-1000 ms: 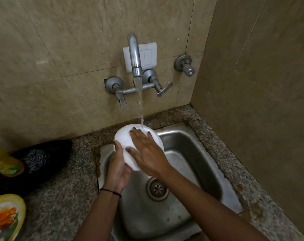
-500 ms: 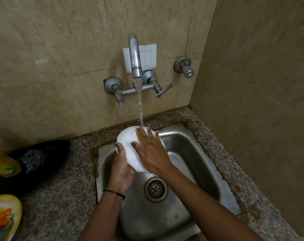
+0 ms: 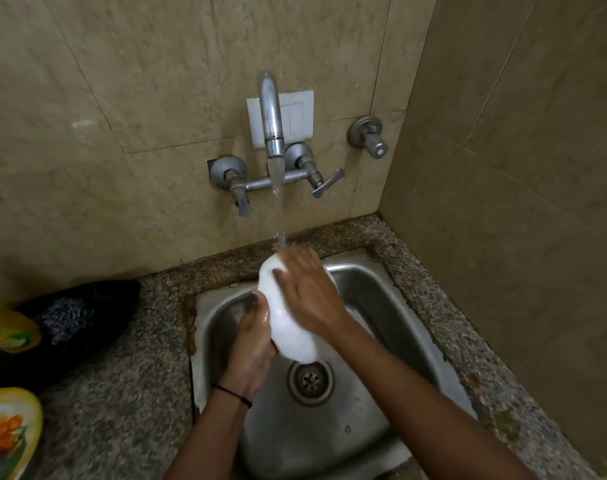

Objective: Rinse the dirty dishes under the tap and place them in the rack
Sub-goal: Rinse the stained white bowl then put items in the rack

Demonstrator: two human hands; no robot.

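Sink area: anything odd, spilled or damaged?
Nothing spilled or broken. The white dish is held over the sink by the left hand, with the right hand rubbing it under the tap. Only brown staining along the sink's left rim stands out.

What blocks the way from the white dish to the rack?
Cannot tell: no rack is in view. The white dish is over the sink under the tap, held by the left hand, right hand flat on it.
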